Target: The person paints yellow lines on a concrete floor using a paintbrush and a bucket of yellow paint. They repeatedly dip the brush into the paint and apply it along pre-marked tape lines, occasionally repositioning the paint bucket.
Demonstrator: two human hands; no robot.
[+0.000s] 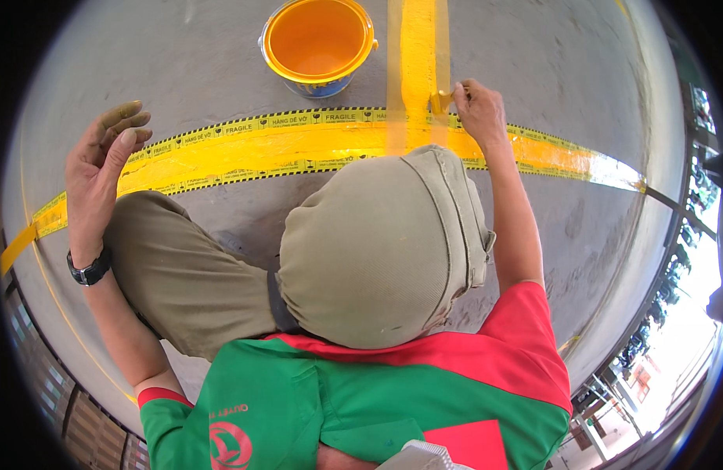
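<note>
Grey concrete floor (220, 63) below you: your right hand (477, 106) pinches a small yellow-coated paintbrush (442, 99) on the wet yellow painted line (418, 63), your left hand (101, 168) open and empty.

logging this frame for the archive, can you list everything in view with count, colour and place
paint can: 1, blue outside, orange-yellow paint inside, on the floor at top centre
painted lines: 2, wet yellow, one across the floor, one running away from it at top centre, meeting as a cross
warning tape: strips, yellow with black marks, along both edges of the cross line
clear tape: strips, see-through, along the far line
concrete floor: 1, grey
brush: 1, yellow with paint, at the far line in the right hand
cap: 1, khaki, centre
trousers: khaki, knee at left
shirt: green and red, bottom
wristwatch: 1, black, left wrist
left hand: open, paint-stained fingers, raised over the tape
right hand: gripping the brush
</note>
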